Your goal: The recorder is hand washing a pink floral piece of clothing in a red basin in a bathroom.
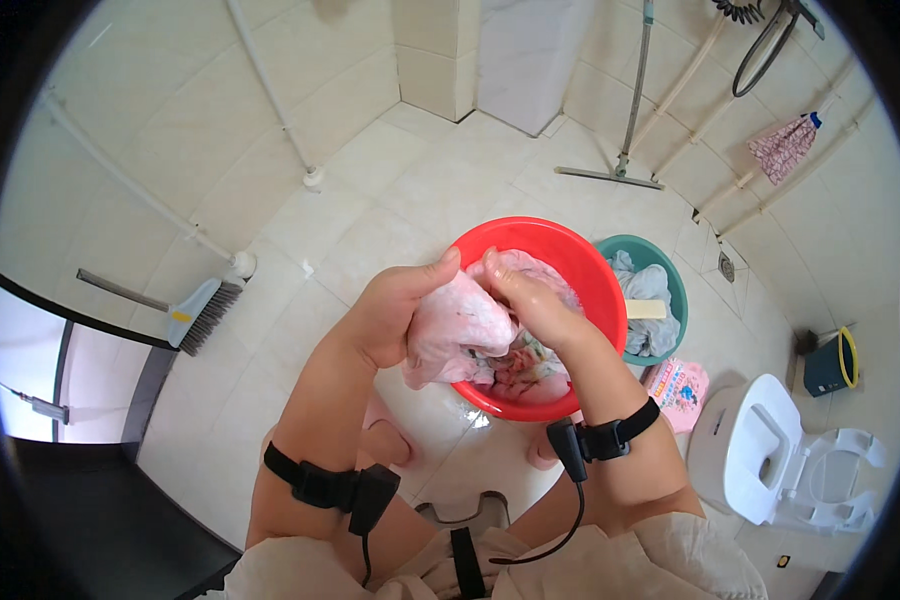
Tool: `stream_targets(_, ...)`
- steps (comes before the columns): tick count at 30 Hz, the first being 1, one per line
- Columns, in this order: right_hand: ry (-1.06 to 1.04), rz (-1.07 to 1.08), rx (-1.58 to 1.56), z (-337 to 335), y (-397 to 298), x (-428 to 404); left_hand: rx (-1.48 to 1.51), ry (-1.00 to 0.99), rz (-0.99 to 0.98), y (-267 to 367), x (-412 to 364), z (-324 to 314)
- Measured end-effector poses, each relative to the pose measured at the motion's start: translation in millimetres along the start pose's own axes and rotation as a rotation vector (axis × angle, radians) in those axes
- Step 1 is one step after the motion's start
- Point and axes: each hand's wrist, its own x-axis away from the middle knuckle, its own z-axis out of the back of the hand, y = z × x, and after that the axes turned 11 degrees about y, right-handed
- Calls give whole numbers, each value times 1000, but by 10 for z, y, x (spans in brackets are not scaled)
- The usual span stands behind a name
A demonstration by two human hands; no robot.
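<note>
A wet pale-pink cloth [461, 319] is bunched between my two hands above the near left rim of a red plastic basin [607, 300]. My left hand [401, 304] grips its left side, thumb on top. On the other side, my right hand [529, 296] pinches a fold, its fingers partly hidden by the cloth. Part of the fabric hangs over the basin's outer edge. Inside the basin lie more pink fabric [544, 274] and a patterned, reddish piece [529, 364] in water.
Right of the red basin, a green basin [679, 330] holds grey-white cloth [641, 289] and a pale yellow bar [646, 309]. A pink package [679, 394] and a white toilet [742, 480] stand nearer. A squeegee [611, 177] leans behind; a brush [202, 315] lies left.
</note>
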Motion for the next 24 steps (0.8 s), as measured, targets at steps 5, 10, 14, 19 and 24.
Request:
stream_targets(5,223,170,-226,34,-46,-95,16,89,-70,-122,-189,21)
stream_targets(10,661,509,526,-195,67,-125,100,414,-244,-508,-581,145)
stream_targets(14,713,687,789,-465,309,1,-620,349,-240,-430,-446,-70)
stream_targets(19,813,627,894,-195,225,-213,547,61,-141,-715,-519,-57)
stream_targets(24,673,833,827,-424,331,-51,435,200,-95,-832,-580,-14)
